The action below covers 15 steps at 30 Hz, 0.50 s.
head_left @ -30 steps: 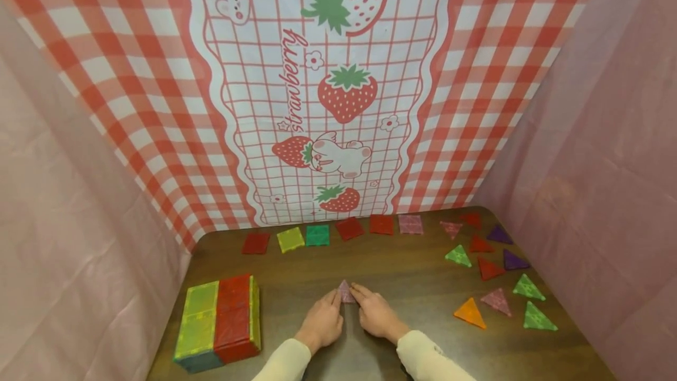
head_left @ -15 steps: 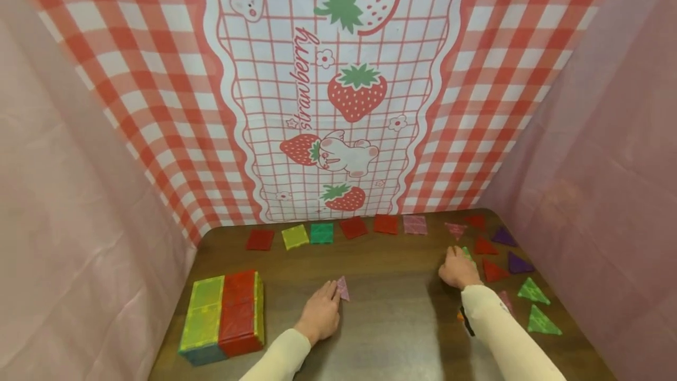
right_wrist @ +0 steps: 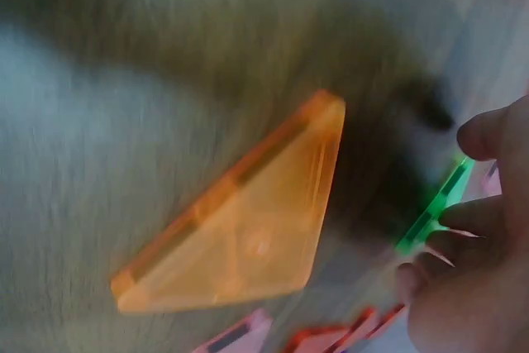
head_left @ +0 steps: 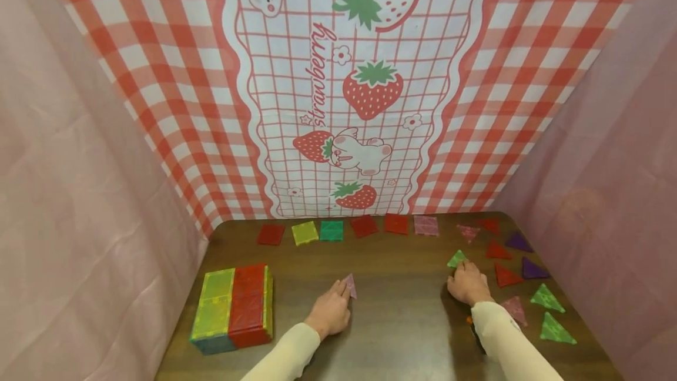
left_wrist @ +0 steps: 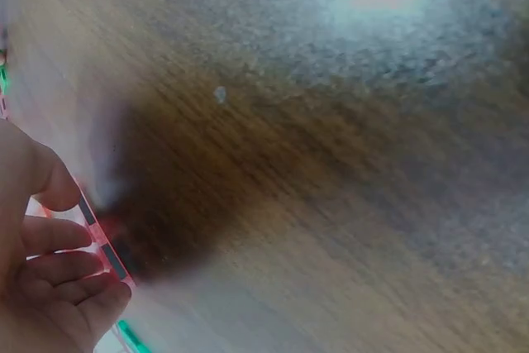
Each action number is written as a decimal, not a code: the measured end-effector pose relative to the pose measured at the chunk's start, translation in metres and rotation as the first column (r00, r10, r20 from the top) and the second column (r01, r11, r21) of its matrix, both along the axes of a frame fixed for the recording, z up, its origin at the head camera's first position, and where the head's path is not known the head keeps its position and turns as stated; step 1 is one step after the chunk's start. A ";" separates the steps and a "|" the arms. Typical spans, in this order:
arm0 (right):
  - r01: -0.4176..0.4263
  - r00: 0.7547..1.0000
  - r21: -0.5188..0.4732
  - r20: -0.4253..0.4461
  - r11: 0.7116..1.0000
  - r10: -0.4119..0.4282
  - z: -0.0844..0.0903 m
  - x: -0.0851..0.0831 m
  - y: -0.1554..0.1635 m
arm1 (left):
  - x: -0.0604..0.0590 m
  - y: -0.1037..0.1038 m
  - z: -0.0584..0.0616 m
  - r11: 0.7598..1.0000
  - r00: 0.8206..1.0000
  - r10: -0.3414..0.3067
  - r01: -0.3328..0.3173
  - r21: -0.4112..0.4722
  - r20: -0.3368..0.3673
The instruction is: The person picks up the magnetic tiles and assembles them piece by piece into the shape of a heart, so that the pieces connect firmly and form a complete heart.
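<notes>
In the head view my left hand [head_left: 330, 309] is at mid-table, its fingertips on a pink translucent triangle magnetic tile [head_left: 351, 286]. The left wrist view shows thumb and fingers pinching the edge of this pink tile [left_wrist: 103, 241]. Further right, my right hand [head_left: 469, 284] grips a green triangle magnetic tile [head_left: 457, 258], whose tip points away from me. Seen from the right wrist, the green tile [right_wrist: 434, 208] sits between thumb and curled fingers. An orange triangle tile [right_wrist: 248, 245] lies flat below that hand; the right forearm mostly covers it in the head view.
Several square tiles, among them a teal one [head_left: 331, 230], line the far table edge. Red, purple, pink and green triangles, such as a red one [head_left: 508, 275], lie scattered at the right. A box-shaped block of joined yellow and red tiles [head_left: 248, 301] stands at the left.
My right hand has left the pink tile, reached right to the green triangle and drawn it slightly left. My left hand stays at the pink tile, which has turned slightly. The head view has shifted.
</notes>
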State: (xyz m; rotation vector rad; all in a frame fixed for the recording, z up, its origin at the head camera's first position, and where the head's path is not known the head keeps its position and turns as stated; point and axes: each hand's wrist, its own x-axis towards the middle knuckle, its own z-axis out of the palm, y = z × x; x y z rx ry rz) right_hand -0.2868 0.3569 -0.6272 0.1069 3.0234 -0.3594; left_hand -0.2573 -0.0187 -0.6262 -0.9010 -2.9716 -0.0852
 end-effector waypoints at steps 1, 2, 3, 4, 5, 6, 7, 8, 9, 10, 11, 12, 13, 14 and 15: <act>-0.021 0.999 0.010 -0.030 1.000 0.021 -0.002 0.001 -0.005 | -0.001 0.001 0.000 1.000 1.000 0.003 -0.003 -0.001 0.004; -0.040 0.997 0.014 -0.059 0.999 0.041 -0.004 0.003 -0.011 | -0.002 0.002 0.000 1.000 1.000 0.007 -0.007 -0.005 0.013; -0.058 0.995 0.012 -0.083 0.998 0.059 -0.005 0.004 -0.017 | -0.002 0.003 0.000 1.000 1.000 0.010 -0.010 -0.012 0.019; -0.075 0.992 0.004 -0.103 0.997 0.075 -0.007 0.005 -0.024 | -0.003 0.003 0.000 1.000 1.000 0.012 -0.012 -0.013 0.022; -0.092 0.989 0.000 -0.116 0.996 0.091 -0.008 0.007 -0.030 | -0.003 0.004 -0.001 1.000 1.000 0.013 -0.013 -0.012 0.020; -0.112 0.985 -0.003 -0.130 0.994 0.111 -0.009 0.008 -0.037 | -0.004 0.004 -0.001 1.000 1.000 0.012 -0.012 -0.012 0.017; -0.129 0.981 -0.008 -0.143 0.992 0.127 -0.010 0.008 -0.043 | -0.004 0.004 -0.001 1.000 1.000 0.012 -0.012 -0.010 0.016; -0.150 0.976 -0.005 -0.160 0.989 0.147 -0.011 0.008 -0.048 | -0.004 0.004 0.000 1.000 1.000 0.014 -0.014 -0.006 0.019; -0.168 0.971 -0.009 -0.172 0.986 0.164 -0.010 0.009 -0.053 | -0.005 0.004 0.000 1.000 1.000 0.014 -0.014 0.002 0.019; -0.186 0.966 -0.007 -0.181 0.982 0.182 -0.011 0.009 -0.059 | -0.004 0.004 0.001 1.000 1.000 0.013 -0.013 0.010 0.021; -0.202 0.962 -0.005 -0.188 0.979 0.197 -0.011 0.009 -0.064 | -0.004 0.003 0.001 1.000 1.000 0.011 -0.012 0.016 0.021; -0.217 0.958 -0.011 -0.192 0.976 0.211 -0.010 0.010 -0.069 | -0.003 0.002 0.002 1.000 1.000 0.009 -0.009 0.019 0.023; -0.229 0.956 -0.015 -0.194 0.973 0.222 -0.010 0.010 -0.074 | -0.003 0.002 0.003 1.000 1.000 0.006 -0.007 0.022 0.025; -0.241 0.953 -0.018 -0.193 0.970 0.233 -0.009 0.011 -0.079 | -0.002 0.001 0.004 1.000 1.000 0.003 -0.003 0.023 0.027; -0.250 0.953 -0.030 -0.187 0.968 0.240 -0.007 0.012 -0.084 | -0.002 0.001 0.004 1.000 1.000 -0.002 0.001 0.018 0.027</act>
